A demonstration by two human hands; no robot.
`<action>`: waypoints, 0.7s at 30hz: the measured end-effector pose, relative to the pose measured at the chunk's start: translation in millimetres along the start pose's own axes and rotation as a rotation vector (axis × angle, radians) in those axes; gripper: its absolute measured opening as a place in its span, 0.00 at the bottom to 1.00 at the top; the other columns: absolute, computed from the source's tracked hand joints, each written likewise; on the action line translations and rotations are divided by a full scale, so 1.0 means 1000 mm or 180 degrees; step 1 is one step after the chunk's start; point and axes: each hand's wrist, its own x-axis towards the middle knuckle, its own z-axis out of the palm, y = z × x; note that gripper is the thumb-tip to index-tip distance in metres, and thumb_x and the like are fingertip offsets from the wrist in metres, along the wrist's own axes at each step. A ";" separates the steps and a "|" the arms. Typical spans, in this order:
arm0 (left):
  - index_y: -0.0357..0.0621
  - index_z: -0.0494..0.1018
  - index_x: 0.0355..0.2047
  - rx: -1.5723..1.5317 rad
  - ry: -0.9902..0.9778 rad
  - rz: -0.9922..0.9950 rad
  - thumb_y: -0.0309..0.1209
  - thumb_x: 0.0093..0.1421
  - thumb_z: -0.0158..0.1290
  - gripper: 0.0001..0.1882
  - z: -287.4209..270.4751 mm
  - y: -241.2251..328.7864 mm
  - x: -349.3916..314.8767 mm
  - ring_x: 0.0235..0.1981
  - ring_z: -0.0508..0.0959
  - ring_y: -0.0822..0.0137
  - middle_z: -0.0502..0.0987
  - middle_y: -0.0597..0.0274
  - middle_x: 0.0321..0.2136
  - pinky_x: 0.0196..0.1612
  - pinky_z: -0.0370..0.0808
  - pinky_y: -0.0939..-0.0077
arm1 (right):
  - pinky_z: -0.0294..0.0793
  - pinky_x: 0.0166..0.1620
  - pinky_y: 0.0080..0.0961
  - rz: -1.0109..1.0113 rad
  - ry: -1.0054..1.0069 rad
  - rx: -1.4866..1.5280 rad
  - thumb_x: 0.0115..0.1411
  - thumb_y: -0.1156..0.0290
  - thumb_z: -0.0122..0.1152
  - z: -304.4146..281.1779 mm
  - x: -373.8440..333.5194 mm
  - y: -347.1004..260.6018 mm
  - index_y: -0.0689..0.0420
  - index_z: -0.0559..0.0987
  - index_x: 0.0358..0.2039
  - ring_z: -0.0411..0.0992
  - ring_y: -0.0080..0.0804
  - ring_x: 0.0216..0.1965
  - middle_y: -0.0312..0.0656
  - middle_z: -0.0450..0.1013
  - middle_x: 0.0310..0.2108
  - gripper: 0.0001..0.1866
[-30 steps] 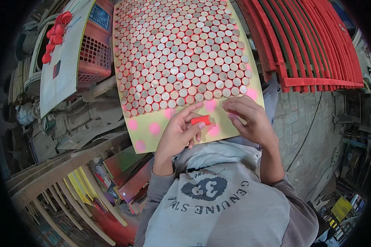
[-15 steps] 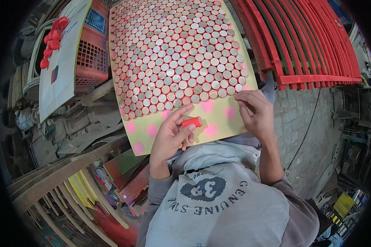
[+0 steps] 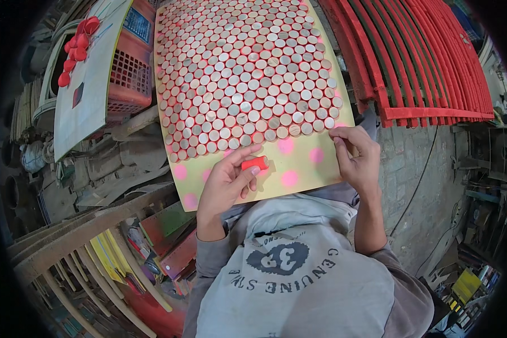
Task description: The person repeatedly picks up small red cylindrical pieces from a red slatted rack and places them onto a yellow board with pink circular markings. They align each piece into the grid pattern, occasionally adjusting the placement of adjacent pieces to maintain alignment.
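My left hand (image 3: 222,183) grips a short red cylinder (image 3: 254,164) between thumb and fingers, tilted on its side above the near part of a yellow board (image 3: 265,186). The cylinder's bare, pale end faces right. To the right, my right hand (image 3: 359,160) is closed in a pinch over the board's right edge, just below the rows. Whatever lies between its fingertips is hidden or too small to name. Packed tightly on the board stand many pale-topped cylinders (image 3: 242,87) with red sides. Pink round spots mark the board's near strip.
A red slatted rack (image 3: 411,112) is at the right. At the left are a pale panel (image 3: 90,107) bearing red rounded pieces (image 3: 76,48) and a pink perforated crate (image 3: 130,73). Curved wooden slats (image 3: 73,242) lie at the lower left, and a dark cable (image 3: 422,180) crosses the paved floor.
My left hand has shifted slightly left with the red cylinder still in its grip. My right hand has moved a little right, its fingers curled in more. The view has shifted slightly.
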 end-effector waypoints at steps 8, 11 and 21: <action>0.35 0.66 0.64 -0.0037 0.0000 0.0034 0.25 0.70 0.53 0.24 0.001 -0.002 0.001 0.26 0.73 0.81 0.82 0.61 0.45 0.22 0.69 0.87 | 0.80 0.40 0.27 -0.0084 0.0000 -0.0019 0.56 0.84 0.62 0.002 0.003 0.000 0.64 0.83 0.36 0.79 0.37 0.37 0.47 0.81 0.35 0.08; 0.34 0.68 0.62 -0.0002 0.0012 0.0024 0.24 0.69 0.54 0.22 0.003 0.002 -0.003 0.28 0.75 0.80 0.83 0.60 0.46 0.26 0.73 0.86 | 0.80 0.41 0.26 0.0029 -0.0128 0.0148 0.57 0.85 0.61 -0.003 0.001 -0.002 0.63 0.83 0.39 0.79 0.35 0.38 0.46 0.81 0.36 0.10; 0.27 0.76 0.52 -0.0774 -0.0211 0.0447 0.15 0.59 0.61 0.19 0.054 -0.004 -0.005 0.43 0.83 0.67 0.82 0.51 0.45 0.47 0.82 0.76 | 0.78 0.39 0.25 -0.0504 -0.1351 0.1328 0.47 0.80 0.77 0.002 -0.016 -0.045 0.59 0.84 0.47 0.77 0.29 0.36 0.39 0.76 0.38 0.23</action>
